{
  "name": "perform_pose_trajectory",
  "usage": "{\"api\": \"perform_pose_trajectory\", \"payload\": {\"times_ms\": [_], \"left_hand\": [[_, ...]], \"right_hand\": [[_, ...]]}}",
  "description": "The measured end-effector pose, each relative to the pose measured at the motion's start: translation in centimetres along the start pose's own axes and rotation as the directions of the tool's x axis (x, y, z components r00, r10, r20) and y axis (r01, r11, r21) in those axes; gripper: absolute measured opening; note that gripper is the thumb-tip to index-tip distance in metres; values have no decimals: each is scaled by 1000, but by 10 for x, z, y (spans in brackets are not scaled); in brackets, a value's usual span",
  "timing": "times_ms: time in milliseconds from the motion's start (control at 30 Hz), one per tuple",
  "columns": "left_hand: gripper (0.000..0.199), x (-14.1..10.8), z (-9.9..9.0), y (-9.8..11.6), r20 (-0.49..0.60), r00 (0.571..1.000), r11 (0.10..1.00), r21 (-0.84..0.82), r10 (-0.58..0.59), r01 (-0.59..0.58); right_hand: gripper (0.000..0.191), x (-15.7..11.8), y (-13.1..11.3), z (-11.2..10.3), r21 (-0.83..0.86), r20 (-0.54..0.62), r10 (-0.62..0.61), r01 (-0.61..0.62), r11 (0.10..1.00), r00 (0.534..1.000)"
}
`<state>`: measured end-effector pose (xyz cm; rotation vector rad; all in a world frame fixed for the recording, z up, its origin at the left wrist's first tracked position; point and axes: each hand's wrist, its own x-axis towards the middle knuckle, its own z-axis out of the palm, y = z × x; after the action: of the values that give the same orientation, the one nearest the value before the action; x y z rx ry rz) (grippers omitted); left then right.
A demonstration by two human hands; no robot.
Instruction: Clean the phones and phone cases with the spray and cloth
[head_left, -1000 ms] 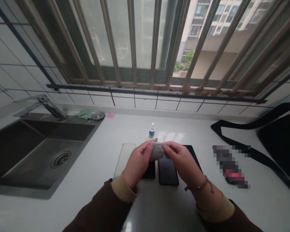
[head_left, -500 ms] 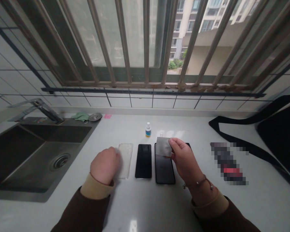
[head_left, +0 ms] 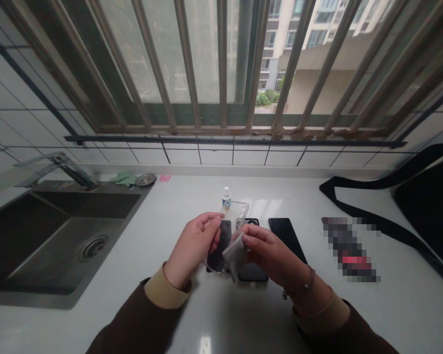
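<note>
Left hand (head_left: pixel 194 248) closed in a light grasp on the edge of a clear phone case (head_left: pixel 239 212), fingers curled and thumb on top, the case lifted and tilted above the counter. Right hand (head_left: pixel 271 255) pinching a grey cloth (head_left: pixel 235 258) between thumb and fingertips, its folded part against the lower end of the case and its loose corner hanging below. Better a hold on the rim alone, with no bare fingertip on the clear faces, and short, firm strokes from a clean fold of the cloth, the case turning in the left hand instead of the cloth dragging around it. A thin cord bracelet (head_left: pixel 310 281) around the right wrist; brown sleeves (head_left: pixel 133 319) with tan cuffs on both arms. Directly below the hands, a black smartphone (head_left: pixel 221 241) visible through the case, a second smartphone (head_left: pixel 253 273) partly under the right hand, and a third smartphone (head_left: pixel 286 241) just to the right, all lying flat on the white countertop (head_left: pixel 214 319). Farther on, a small bottle (head_left: pixel 226 195) with a blue label, right behind the case. To the left, a steel sink (head_left: pixel 88 204) and tap (head_left: pixel 72 169), with a green rag (head_left: pixel 124 179) beside a round metal lid (head_left: pixel 145 180). To the right, a pixelated object (head_left: pixel 349 250), too blurred to tell, and a black strapped bag (head_left: pixel 428 206). At the far edge, a tiled wall (head_left: pixel 214 156) below a barred window (head_left: pixel 221 59).
</note>
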<state>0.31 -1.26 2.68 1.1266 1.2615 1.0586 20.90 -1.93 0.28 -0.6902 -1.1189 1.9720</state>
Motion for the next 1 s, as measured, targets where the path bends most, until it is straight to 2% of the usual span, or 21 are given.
{"api": "perform_pose_trajectory", "payload": {"times_ms": [67,133,200,267,333,400,467,500,533,567,600,667,733,800,1000], "left_hand": [[25,1,12,-4,70,991,948,-291,-112,127],[16,3,18,-8,165,958,786,-547,-236,288],[13,5,19,-11,251,920,613,-687,-302,389],[17,6,17,-13,276,915,539,-743,-293,397],[20,5,15,-12,258,936,542,-764,-241,350],[21,3,15,-10,252,948,565,-762,-194,318],[23,-1,18,-9,260,951,600,-738,-170,309],[25,-3,20,-9,261,951,625,-718,-167,307],[28,-5,23,-10,258,952,653,-695,-166,302],[32,-7,26,-11,255,953,681,-670,-161,295],[38,-9,30,-14,260,953,706,-646,-153,289],[51,-12,37,-20,297,947,735,-614,-122,287],[58,-14,43,-27,345,935,739,-607,-85,291],[62,-15,47,-33,379,923,737,-604,-70,304],[59,-14,54,-45,442,897,670,-661,-16,338]], "right_hand": [[32,2,-1,0,37,-33,-5,6,999,999],[31,4,-2,0,84,-85,1,6,996,996],[30,7,-1,-2,126,-178,16,7,992,984],[31,10,-1,-6,137,-313,16,28,990,949],[32,12,-2,-12,87,-476,-37,88,992,879],[34,12,-6,-18,-37,-613,-150,161,986,776],[34,9,-12,-20,-245,-684,-308,189,951,662],[33,7,-15,-20,-383,-684,-407,176,907,606],[30,4,-16,-18,-535,-646,-518,152,831,561],[27,2,-16,-16,-684,-561,-632,130,718,535],[23,1,-14,-13,-810,-432,-728,125,573,532],[19,1,-7,-5,-944,-128,-812,182,277,570],[19,4,4,1,-962,88,-792,258,90,604],[20,7,13,5,-961,163,-774,277,17,612],[21,7,16,9,-950,218,-777,313,-28,591]]}}
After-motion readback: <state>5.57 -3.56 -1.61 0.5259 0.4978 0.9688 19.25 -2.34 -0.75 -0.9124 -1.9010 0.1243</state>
